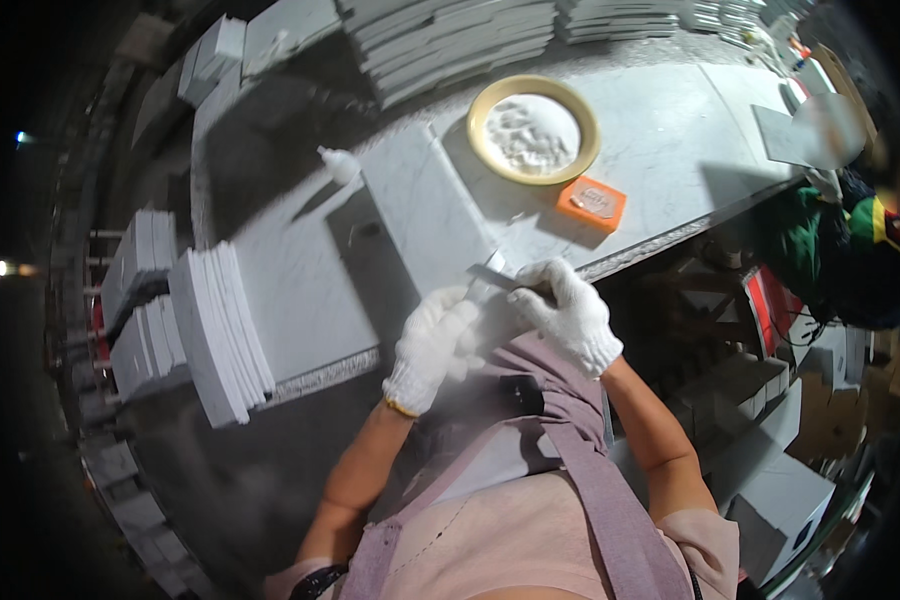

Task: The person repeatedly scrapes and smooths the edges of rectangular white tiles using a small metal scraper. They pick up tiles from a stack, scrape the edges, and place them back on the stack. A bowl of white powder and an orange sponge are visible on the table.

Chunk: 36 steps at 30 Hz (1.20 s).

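My right hand, in a white knitted glove, is closed around a flat, dark-bladed tool like a scraper. The tool points left, toward the near corner of a long pale marble slab. My left hand, also gloved in white, is just left of the tool's tip. Its fingers are bent and smeared by motion, and a whitish haze hangs between the hands. Whether the left hand grips anything cannot be made out. Both hands are in front of the table's near edge, above my mauve apron.
A yellow bowl of white powder and an orange box stand on the marble-topped table. A white squeeze bottle is left of the slab. Stacked slabs stand at the left and far side.
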### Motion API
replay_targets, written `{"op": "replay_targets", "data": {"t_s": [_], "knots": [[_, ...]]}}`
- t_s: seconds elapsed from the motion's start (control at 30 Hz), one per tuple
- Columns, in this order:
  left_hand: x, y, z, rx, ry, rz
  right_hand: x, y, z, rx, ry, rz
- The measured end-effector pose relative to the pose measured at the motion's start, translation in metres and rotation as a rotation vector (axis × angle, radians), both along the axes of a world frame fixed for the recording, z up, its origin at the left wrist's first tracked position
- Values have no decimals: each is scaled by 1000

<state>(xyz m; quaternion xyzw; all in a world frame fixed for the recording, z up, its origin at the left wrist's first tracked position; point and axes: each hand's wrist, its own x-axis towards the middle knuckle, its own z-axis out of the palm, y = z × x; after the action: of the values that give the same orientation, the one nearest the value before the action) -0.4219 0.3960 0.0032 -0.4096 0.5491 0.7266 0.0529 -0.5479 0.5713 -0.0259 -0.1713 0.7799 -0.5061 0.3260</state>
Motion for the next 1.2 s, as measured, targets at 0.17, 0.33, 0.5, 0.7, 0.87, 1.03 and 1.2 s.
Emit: {"op": "replay_targets", "data": {"t_s": [0.17,0.33,0.5,0.7,0.87,1.03,1.2], "knots": [[2,-4,-4,114,91,62,-4,-15,3,35,163,-10],[3,0,0,89,59,136,-3,-25,3,-110,597,58],[2,9,-2,-6,42,156,13,-23,15,86,410,230],[1,14,-2,-14,46,183,0,-27,33,78,533,58],[0,15,-2,-67,78,173,13,-27,33,24,276,305],[8,16,-10,-75,109,122,6,-23,32,86,382,270],[14,19,-17,-223,190,92,8,-19,33,172,318,412]]}}
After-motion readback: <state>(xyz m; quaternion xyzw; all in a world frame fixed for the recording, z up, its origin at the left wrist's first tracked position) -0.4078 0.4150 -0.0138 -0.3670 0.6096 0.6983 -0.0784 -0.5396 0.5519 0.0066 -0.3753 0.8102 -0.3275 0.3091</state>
